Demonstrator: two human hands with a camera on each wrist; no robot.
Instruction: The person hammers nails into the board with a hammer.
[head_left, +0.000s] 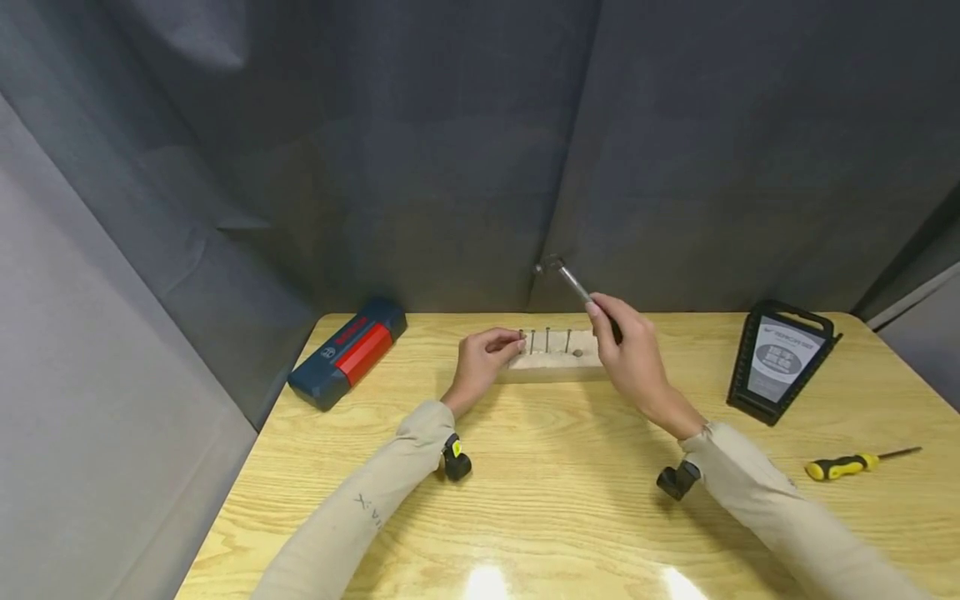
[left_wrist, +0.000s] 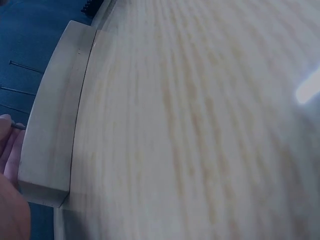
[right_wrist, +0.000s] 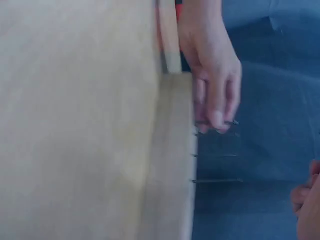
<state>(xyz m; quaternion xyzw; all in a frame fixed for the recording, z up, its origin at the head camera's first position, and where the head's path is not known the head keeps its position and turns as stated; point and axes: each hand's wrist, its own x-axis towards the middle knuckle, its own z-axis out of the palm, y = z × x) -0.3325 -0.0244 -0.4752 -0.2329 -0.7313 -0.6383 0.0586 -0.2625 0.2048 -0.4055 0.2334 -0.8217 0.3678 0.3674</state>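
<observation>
A pale wooden block (head_left: 558,374) lies near the table's back edge with several nails (head_left: 547,340) standing upright in its top. At the block's left end my left hand (head_left: 477,364) pinches the leftmost nail (head_left: 522,332) between thumb and fingertips; the right wrist view shows this nail (right_wrist: 235,122) passing through the pinch, its head sticking out. My right hand (head_left: 633,354) grips a hammer (head_left: 576,283) by its dark handle. The hammer's metal head is raised above the block, up and to the left of that hand. A small dark spot marks the block's top right of the nails.
A blue and red Bosch case (head_left: 348,354) lies at the back left. On the right are a black tool holder (head_left: 780,361) with a label and a yellow-black screwdriver (head_left: 858,463). Behind the wooden table (head_left: 555,483) hangs a dark curtain (head_left: 450,167).
</observation>
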